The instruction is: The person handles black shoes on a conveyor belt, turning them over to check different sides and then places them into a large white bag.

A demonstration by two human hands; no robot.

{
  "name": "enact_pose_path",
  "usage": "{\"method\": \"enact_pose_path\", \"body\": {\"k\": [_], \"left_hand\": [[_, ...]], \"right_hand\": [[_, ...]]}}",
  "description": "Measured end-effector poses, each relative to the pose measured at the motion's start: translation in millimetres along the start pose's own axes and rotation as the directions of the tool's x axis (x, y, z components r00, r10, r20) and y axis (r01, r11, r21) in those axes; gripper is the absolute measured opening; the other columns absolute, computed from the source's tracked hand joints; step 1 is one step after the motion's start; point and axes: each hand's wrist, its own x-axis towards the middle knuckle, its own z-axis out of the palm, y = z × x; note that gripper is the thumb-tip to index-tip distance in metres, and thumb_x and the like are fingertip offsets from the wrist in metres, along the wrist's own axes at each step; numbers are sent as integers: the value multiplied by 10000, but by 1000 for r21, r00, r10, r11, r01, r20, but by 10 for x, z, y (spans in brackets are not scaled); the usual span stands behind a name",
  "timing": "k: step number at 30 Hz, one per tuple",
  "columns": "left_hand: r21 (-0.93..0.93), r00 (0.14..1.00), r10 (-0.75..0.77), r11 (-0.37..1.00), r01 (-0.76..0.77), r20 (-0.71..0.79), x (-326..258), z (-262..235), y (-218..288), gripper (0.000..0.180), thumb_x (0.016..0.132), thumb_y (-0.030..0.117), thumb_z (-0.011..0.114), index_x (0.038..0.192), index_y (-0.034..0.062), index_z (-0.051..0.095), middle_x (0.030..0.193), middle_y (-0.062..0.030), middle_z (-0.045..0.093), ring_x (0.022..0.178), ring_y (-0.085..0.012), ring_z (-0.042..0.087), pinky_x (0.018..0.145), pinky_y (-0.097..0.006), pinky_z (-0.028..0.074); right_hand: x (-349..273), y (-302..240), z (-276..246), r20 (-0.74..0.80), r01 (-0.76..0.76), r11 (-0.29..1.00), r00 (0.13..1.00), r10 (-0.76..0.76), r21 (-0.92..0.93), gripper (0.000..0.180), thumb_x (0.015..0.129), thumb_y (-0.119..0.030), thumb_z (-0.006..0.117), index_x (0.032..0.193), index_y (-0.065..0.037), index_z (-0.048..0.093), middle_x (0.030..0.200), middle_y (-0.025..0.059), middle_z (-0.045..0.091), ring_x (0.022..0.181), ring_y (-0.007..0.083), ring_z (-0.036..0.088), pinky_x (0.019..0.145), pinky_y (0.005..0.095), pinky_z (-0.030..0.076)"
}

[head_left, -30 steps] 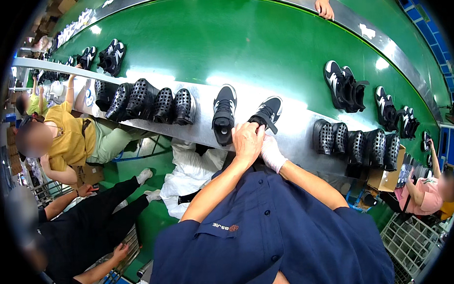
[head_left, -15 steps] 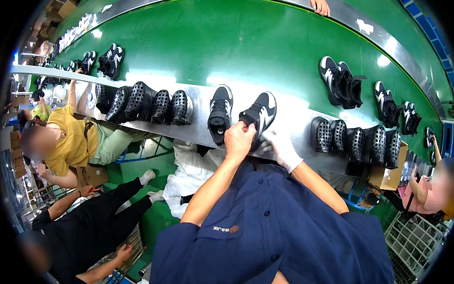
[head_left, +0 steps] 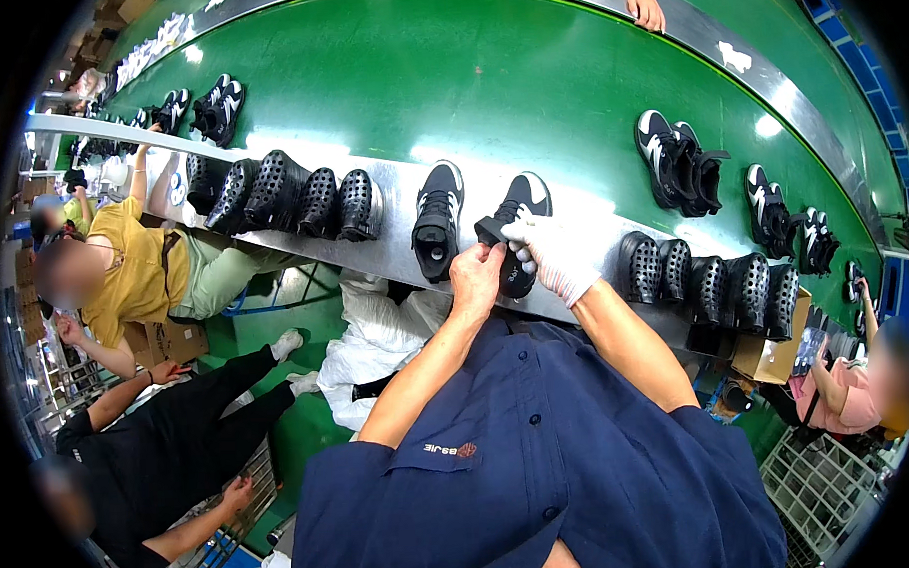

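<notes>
Head view looks down over my dark blue shirt to where both my hands meet on a black sneaker with a white toe cap and white sole edge (head_left: 520, 227), which lies on the grey metal ledge (head_left: 393, 248) running along the near side of the green conveyor belt (head_left: 448, 84). My bare left hand (head_left: 477, 281) is closed on the heel end of that shoe, and my right hand (head_left: 552, 256), in a white cotton glove, is clamped on it from the other side, fingers curled over the collar; the two hands are touching or nearly so around the shoe. Just to the left of it stands a matching black and white sneaker (head_left: 437, 219), toe pointing away from me, apart from my hands. Further left on the ledge sits a row of black perforated shoe moulds (head_left: 296, 199), and to the right another row of the same black perforated moulds (head_left: 710, 285). Out on the belt to the right lies a pair of black and white sneakers (head_left: 675, 161), well apart from me. Below the ledge on my left sits a person in a yellow shirt (head_left: 134, 275), and a person in black clothes (head_left: 170, 454) is nearer to me. At the far edge of the belt another person's hand (head_left: 648, 5) rests on the rim.
</notes>
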Motion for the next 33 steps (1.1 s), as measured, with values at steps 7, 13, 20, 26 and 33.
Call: {"method": "enact_pose_path", "body": {"k": [7,13,20,26,33], "left_hand": [[20,998,18,1000,-17,-52,50,-12,-140,360,936,288,742,902,-70,745,699,-128,698,643,-151,621,638,-352,496],[-26,998,9,1000,-11,-62,45,13,-122,337,937,268,749,846,-56,733,719,-83,697,657,-124,609,635,-311,483],[-101,997,-36,994,29,-64,31,40,-94,306,933,236,761,827,-50,728,733,-55,697,663,-103,598,628,-277,471],[-101,997,-28,995,21,-70,61,62,-165,297,932,223,759,822,-50,727,719,-49,684,658,-97,585,619,-270,462],[30,996,81,996,-80,-25,19,62,-96,300,916,230,703,858,-63,721,703,-174,675,637,-250,630,653,-387,489]], "right_hand": [[-15,156,-231,26,-17,993,1000,14,121,148,929,-157,731,834,-101,632,691,-31,582,540,66,496,467,228,382],[16,428,-267,-25,-19,999,999,20,39,137,946,-181,714,855,-82,686,703,-21,618,554,75,508,491,247,415],[87,583,-207,-109,-51,999,993,51,1,144,936,-190,732,848,-81,698,691,-13,626,557,80,514,502,268,426],[30,540,-135,-127,31,974,990,-60,-225,202,941,-210,727,833,-39,705,679,8,632,591,103,529,561,307,441],[111,712,-232,-98,100,947,986,-135,-306,230,933,-238,718,871,-17,703,724,52,658,655,153,576,629,347,479]]}}
